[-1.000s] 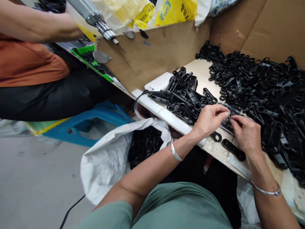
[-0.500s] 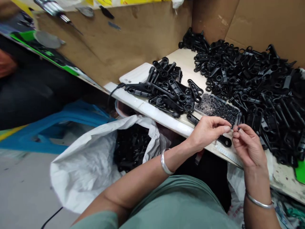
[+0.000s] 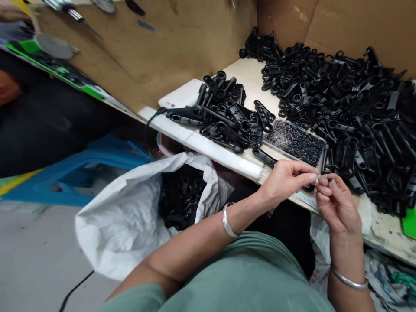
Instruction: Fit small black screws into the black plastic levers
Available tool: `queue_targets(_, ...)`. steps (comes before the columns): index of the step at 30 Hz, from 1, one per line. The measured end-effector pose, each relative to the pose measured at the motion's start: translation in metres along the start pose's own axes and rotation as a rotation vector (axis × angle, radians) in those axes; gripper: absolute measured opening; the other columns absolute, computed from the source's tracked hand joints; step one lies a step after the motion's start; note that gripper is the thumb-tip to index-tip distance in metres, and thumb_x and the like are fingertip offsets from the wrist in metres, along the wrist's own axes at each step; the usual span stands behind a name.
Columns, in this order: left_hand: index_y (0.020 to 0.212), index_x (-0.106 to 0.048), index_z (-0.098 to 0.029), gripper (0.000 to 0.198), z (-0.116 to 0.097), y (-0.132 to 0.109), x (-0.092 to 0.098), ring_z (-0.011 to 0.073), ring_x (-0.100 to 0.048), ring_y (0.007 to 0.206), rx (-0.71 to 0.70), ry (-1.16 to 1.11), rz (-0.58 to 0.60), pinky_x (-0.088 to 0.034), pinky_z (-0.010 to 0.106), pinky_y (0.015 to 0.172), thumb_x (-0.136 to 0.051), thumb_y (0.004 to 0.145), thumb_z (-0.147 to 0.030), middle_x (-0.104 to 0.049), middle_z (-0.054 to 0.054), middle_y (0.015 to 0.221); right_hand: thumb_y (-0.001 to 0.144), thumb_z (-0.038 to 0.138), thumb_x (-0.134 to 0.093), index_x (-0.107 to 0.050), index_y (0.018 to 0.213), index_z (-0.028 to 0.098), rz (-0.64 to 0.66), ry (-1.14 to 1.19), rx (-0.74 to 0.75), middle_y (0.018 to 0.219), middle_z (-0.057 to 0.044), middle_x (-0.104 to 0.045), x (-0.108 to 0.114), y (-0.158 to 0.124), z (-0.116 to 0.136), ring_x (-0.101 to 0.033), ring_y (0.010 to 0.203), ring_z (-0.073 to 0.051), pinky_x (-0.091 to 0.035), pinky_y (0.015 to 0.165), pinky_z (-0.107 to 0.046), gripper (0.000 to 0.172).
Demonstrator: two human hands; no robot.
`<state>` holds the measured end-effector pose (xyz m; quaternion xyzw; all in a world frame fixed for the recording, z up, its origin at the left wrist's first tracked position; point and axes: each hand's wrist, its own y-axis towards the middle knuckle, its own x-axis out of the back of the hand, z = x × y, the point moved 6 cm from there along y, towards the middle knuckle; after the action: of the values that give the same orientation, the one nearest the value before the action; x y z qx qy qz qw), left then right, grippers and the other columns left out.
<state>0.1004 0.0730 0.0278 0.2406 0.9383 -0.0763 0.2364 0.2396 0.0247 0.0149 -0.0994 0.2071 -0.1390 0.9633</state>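
My left hand and my right hand meet fingertip to fingertip just in front of the table edge. Both are pinched closed on something tiny that I cannot make out. Just beyond them lies a shallow tray of small dark screws. A single black plastic lever lies between the tray and my left hand. A small heap of the same black levers sits on a white board to the left. A much larger pile of black levers covers the right side of the table.
Cardboard walls stand behind and left of the table. A white sack holding more black parts stands open on the floor below the table edge. A blue stool and another person's dark trousers are at the left.
Both hands have drawn back from the screw tray toward me, staying pinched together. The view has swung right, so the other person's arm and tool have left the frame.
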Motion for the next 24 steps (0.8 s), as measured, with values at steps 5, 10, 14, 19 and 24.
queue_targets(5, 0.077, -0.076, -0.012, 0.011, 0.0, -0.002, 0.0, 0.0054, -0.05, 0.055, 0.011, -0.026, 0.007, -0.043, 0.021, 0.058, -0.077, 0.072, -0.022, -0.067, -0.001, 0.065, 0.057, 0.029, -0.093, -0.075, 0.076, 0.024, -0.028, 0.025, -0.042, 0.071, 0.002, -0.066, 0.004, -0.006, -0.004, -0.053, 0.055, -0.003, -0.047, 0.049, -0.009, 0.027)
queue_targets(10, 0.077, -0.076, -0.012, 0.01, 0.0, -0.004, 0.0, 0.0055, -0.049, 0.055, 0.006, -0.02, 0.006, -0.044, 0.021, 0.058, -0.075, 0.073, -0.021, -0.066, -0.001, 0.064, 0.056, 0.027, -0.093, -0.075, 0.075, 0.024, -0.038, 0.066, -0.055, 0.07, 0.002, -0.067, 0.005, -0.008, -0.005, -0.054, 0.054, -0.002, -0.046, 0.047, -0.007, 0.026)
queue_targets(14, 0.078, -0.077, -0.012, 0.011, 0.001, -0.006, -0.001, 0.0069, -0.053, 0.059, 0.02, -0.001, 0.019, -0.045, 0.021, 0.06, -0.075, 0.074, -0.022, -0.067, 0.0, 0.066, 0.057, 0.026, -0.093, -0.075, 0.074, 0.024, -0.024, 0.079, -0.039, 0.07, 0.003, -0.068, 0.004, -0.009, -0.005, -0.054, 0.053, -0.001, -0.046, 0.048, -0.006, 0.025)
queue_targets(19, 0.078, -0.075, -0.01, 0.012, 0.004, -0.009, -0.003, 0.0062, -0.052, 0.058, 0.08, 0.033, 0.021, -0.044, 0.019, 0.057, -0.074, 0.075, -0.021, -0.066, 0.0, 0.065, 0.058, 0.028, -0.094, -0.077, 0.077, 0.024, 0.005, 0.1, -0.007, 0.069, 0.003, -0.068, 0.004, -0.011, -0.006, -0.051, 0.05, 0.001, -0.044, 0.047, -0.004, 0.026)
queue_targets(24, 0.077, -0.075, -0.01, 0.005, 0.005, -0.009, -0.006, 0.0047, -0.052, 0.056, 0.119, 0.019, 0.018, -0.044, 0.017, 0.056, -0.072, 0.076, -0.014, -0.067, -0.001, 0.066, 0.058, 0.031, -0.095, -0.078, 0.078, 0.024, 0.01, 0.076, 0.018, 0.067, 0.003, -0.068, 0.005, -0.013, -0.007, -0.051, 0.049, 0.0, -0.045, 0.045, -0.007, 0.027)
